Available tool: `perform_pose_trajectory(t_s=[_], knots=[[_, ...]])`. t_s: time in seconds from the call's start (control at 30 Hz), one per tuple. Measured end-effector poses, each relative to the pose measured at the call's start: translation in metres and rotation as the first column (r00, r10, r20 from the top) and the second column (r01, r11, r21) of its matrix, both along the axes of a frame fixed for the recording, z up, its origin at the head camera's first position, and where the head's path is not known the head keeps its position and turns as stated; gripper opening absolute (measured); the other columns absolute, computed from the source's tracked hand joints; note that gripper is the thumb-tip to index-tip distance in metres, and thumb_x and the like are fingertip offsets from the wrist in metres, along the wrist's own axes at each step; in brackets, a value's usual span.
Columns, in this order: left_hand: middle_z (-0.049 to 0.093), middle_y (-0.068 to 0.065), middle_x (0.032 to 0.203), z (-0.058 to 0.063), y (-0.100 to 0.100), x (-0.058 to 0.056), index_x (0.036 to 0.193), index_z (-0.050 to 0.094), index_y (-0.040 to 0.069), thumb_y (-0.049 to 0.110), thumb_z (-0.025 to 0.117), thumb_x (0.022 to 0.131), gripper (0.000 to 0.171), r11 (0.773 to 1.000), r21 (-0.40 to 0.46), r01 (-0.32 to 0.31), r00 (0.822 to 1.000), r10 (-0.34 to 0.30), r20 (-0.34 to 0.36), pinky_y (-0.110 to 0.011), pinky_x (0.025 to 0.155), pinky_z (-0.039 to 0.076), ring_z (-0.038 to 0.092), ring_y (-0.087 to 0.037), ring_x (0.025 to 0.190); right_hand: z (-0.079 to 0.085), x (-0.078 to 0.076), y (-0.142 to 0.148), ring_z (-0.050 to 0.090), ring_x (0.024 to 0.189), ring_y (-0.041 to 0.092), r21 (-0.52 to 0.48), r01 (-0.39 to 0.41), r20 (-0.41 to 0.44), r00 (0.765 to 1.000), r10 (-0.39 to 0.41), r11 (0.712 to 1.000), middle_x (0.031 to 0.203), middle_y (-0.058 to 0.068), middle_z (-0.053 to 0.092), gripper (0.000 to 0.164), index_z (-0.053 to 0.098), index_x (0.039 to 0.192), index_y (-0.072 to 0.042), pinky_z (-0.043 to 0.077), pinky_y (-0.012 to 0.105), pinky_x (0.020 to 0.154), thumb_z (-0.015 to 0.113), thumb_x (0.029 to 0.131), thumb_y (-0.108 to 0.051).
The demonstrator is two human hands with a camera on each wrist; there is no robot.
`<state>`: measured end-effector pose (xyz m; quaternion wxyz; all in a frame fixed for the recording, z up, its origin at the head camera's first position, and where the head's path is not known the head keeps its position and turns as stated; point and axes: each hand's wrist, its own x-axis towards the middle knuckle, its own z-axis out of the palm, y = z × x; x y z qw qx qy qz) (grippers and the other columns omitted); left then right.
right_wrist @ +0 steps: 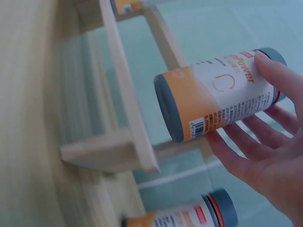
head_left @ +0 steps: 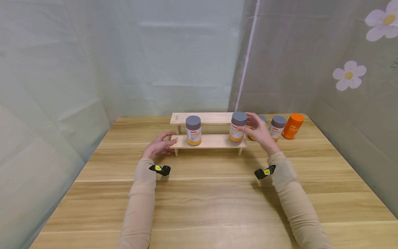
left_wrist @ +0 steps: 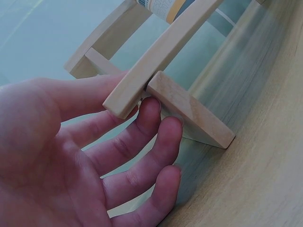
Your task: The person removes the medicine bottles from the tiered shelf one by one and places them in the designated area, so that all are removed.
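Head view: I see the right hand [head_left: 258, 130] grip a grey-capped, white-and-orange cylindrical bottle [head_left: 238, 128] over the three-o'clock end of a pale wooden two-tier rack [head_left: 214, 118]'s lower shelf [head_left: 214, 141]; the left hand [head_left: 158, 145] pinches its nine-o'clock end.

Wood upon wood: a table carrying a small rack and a line of bottles!
Here's the broad table [head_left: 199, 207], pale and darker grain running across it, and at its far side stands the two-tier wooden rack [head_left: 217, 141], feet down on the tabletop. On the lower board [head_left: 180, 141], toward its left end, one grey-lidded bottle [head_left: 194, 131] stands upright. Over to the rack's right, straight on the table: a partly hidden bottle [head_left: 262, 118], grey lid showing, then another grey-lidded one [head_left: 277, 128], and just beside it, an all-orange bottle [head_left: 292, 127]!
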<state>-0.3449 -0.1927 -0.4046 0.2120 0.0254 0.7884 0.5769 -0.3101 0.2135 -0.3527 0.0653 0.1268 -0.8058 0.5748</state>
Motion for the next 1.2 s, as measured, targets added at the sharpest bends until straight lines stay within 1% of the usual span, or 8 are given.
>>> perform_pose_trajectory(t_s=[0.2, 0.3, 0.43, 0.53, 0.63, 0.87, 1.03, 1.2], knots=[[0.057, -0.014, 0.122, 0.0, -0.001, 0.0, 0.151, 0.028, 0.019, 0.035, 0.058, 0.097, 0.063, 1.0, 0.011, -0.008, 1.0, 0.008, 0.006, -0.029, 0.078, 0.05, 0.066, -0.011, 0.083, 0.007, 0.003, 0.022, 0.056, 0.113, 0.008, 0.009, 0.034, 0.015, 0.999, -0.034, 0.999, 0.138, 0.012, 0.053, 0.062, 0.044, 0.142, -0.017, 0.041, 0.043, 0.103, 0.073, 0.087, -0.023], [0.057, -0.01, 0.114, 0.0, 0.001, -0.001, 0.15, 0.028, 0.019, 0.034, 0.058, 0.097, 0.063, 0.999, 0.022, -0.026, 1.0, 0.025, 0.018, -0.029, 0.076, 0.051, 0.066, -0.01, 0.078, 0.01, 0.006, 0.033, 0.055, 0.11, 0.003, 0.022, 0.038, 0.016, 0.999, -0.038, 0.999, 0.137, 0.007, 0.055, 0.062, 0.045, 0.142, -0.021, 0.041, 0.043, 0.103, 0.073, 0.087, -0.026], [0.057, -0.008, 0.111, 0.0, 0.001, -0.001, 0.151, 0.028, 0.018, 0.033, 0.059, 0.096, 0.065, 0.999, 0.029, -0.025, 0.999, 0.024, 0.022, -0.028, 0.075, 0.051, 0.066, -0.009, 0.077, 0.011, 0.01, 0.046, 0.055, 0.11, 0.002, 0.028, 0.04, 0.004, 0.999, -0.04, 0.999, 0.13, -0.002, 0.057, 0.06, 0.045, 0.142, -0.022, 0.043, 0.033, 0.097, 0.072, 0.088, -0.025], [0.058, -0.01, 0.115, 0.0, 0.001, -0.001, 0.151, 0.027, 0.018, 0.034, 0.059, 0.096, 0.065, 1.0, 0.024, -0.017, 1.0, 0.016, 0.019, -0.028, 0.076, 0.051, 0.066, -0.01, 0.079, 0.009, 0.012, 0.055, 0.055, 0.109, 0.002, 0.008, 0.041, -0.007, 0.999, -0.041, 0.999, 0.124, -0.01, 0.058, 0.057, 0.048, 0.139, -0.022, 0.044, 0.023, 0.091, 0.072, 0.088, -0.021], [0.058, -0.011, 0.118, 0.0, 0.001, 0.0, 0.151, 0.026, 0.018, 0.034, 0.058, 0.097, 0.065, 1.0, 0.016, -0.005, 1.0, 0.005, 0.012, -0.029, 0.078, 0.051, 0.066, -0.01, 0.081, 0.008, 0.014, 0.063, 0.056, 0.108, 0.002, -0.007, 0.04, -0.025, 0.999, -0.04, 0.999, 0.12, -0.014, 0.059, 0.055, 0.05, 0.138, -0.021, 0.044, 0.018, 0.089, 0.072, 0.088, -0.017], [0.057, -0.009, 0.117, 0.002, 0.0, 0.001, 0.152, 0.025, 0.019, 0.035, 0.057, 0.097, 0.066, 1.0, 0.014, 0.003, 1.0, -0.004, 0.009, -0.03, 0.08, 0.051, 0.067, -0.011, 0.083, 0.003, 0.014, 0.077, 0.057, 0.107, -0.001, -0.048, 0.019, -0.029, 0.999, -0.021, 0.999, 0.116, -0.019, 0.059, 0.052, 0.051, 0.135, -0.021, 0.045, 0.012, 0.087, 0.071, 0.088, -0.012], [0.057, -0.008, 0.114, 0.003, 0.0, 0.001, 0.152, 0.025, 0.019, 0.033, 0.057, 0.097, 0.065, 1.0, 0.024, -0.005, 1.0, 0.005, 0.023, -0.029, 0.078, 0.051, 0.066, -0.01, 0.08, -0.003, 0.012, 0.086, 0.057, 0.106, -0.002, -0.045, 0.004, -0.024, 1.0, -0.005, 0.999, 0.115, -0.021, 0.059, 0.05, 0.05, 0.135, -0.021, 0.045, 0.01, 0.086, 0.069, 0.089, -0.012], [0.059, -0.005, 0.105, 0.015, 0.003, 0.008, 0.151, 0.026, 0.015, 0.028, 0.056, 0.098, 0.062, 0.999, 0.04, -0.016, 0.998, 0.014, 0.054, -0.031, 0.075, 0.052, 0.066, -0.011, 0.076, -0.009, 0.009, 0.093, 0.057, 0.105, -0.002, -0.034, 0.01, -0.018, 1.0, -0.01, 0.999, 0.114, -0.02, 0.058, 0.051, 0.049, 0.136, -0.017, 0.046, 0.01, 0.085, 0.07, 0.089, -0.012]])
